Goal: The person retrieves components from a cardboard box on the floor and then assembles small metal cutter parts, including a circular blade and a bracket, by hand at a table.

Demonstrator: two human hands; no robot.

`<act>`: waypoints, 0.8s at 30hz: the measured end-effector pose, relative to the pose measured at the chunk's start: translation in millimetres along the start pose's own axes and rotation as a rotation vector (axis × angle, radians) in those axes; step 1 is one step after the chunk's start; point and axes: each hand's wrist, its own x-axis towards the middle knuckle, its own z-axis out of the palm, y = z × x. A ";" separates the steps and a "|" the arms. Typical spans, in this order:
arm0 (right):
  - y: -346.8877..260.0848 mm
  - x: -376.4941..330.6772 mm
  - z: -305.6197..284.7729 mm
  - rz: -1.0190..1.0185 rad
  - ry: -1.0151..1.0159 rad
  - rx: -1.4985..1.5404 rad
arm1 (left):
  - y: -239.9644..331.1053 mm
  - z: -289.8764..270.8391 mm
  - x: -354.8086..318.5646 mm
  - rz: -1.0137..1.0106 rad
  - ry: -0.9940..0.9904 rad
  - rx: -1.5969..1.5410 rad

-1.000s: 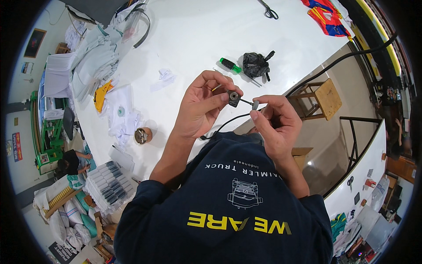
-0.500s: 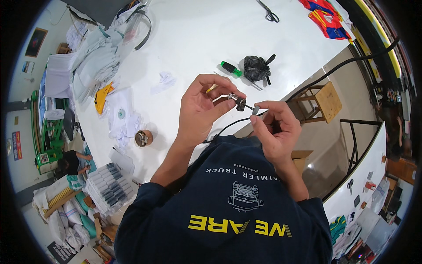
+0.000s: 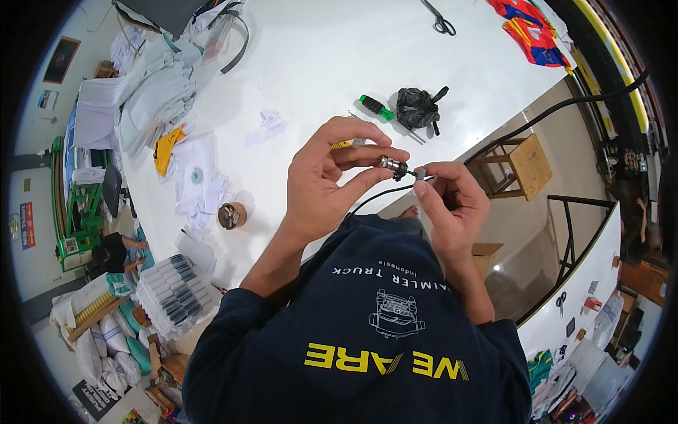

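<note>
My left hand [image 3: 318,184] pinches a small silver-and-black metal cylinder [image 3: 393,167] between thumb and fingers, over the near edge of the white table. From the cylinder's right end a thin dark shaft runs to a small grey knob [image 3: 420,172]. That knob sits between the thumb and forefinger of my right hand [image 3: 455,205]. Whether the shaft is inside the cylinder or only touching it, I cannot tell. Something small and yellow [image 3: 341,145] shows behind my left fingers, partly hidden.
Beyond my hands on the white table [image 3: 304,63] lie a green-and-black screwdriver handle [image 3: 376,107], a knotted black plastic bag [image 3: 417,107] and scissors [image 3: 443,25]. A round brown container [image 3: 232,215] and white cloth [image 3: 194,177] are at left. A wooden stool [image 3: 526,166] stands right.
The metal cylinder has turned from a downward tilt to nearly level, and both hands have shifted slightly right with it. The table's things sit slightly further right and lower in view.
</note>
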 end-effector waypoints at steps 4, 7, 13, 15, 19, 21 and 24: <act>2.0 1.2 -3.4 0.017 -0.015 0.081 | -1.1 -1.8 0.1 -0.002 -0.027 -0.024; 7.1 -1.4 -5.8 -0.043 -0.027 0.076 | -5.2 -2.8 0.2 -0.037 -0.026 -0.100; 16.8 -6.7 -2.5 -0.235 0.031 -0.044 | -10.5 -1.2 -0.6 -0.099 -0.001 -0.213; 18.3 -6.3 -3.3 -0.258 0.028 -0.103 | -13.8 -0.9 -0.4 -0.100 0.005 -0.217; 10.0 -2.9 -3.3 -0.207 0.001 -0.189 | -13.1 -0.6 -1.5 -0.112 0.029 -0.214; 8.5 -3.1 -1.4 -0.159 0.011 -0.174 | -12.3 -0.4 -2.0 -0.120 0.042 -0.220; 7.9 -3.0 1.4 -0.070 0.024 -0.117 | -16.4 -2.9 -3.4 -0.075 0.059 -0.157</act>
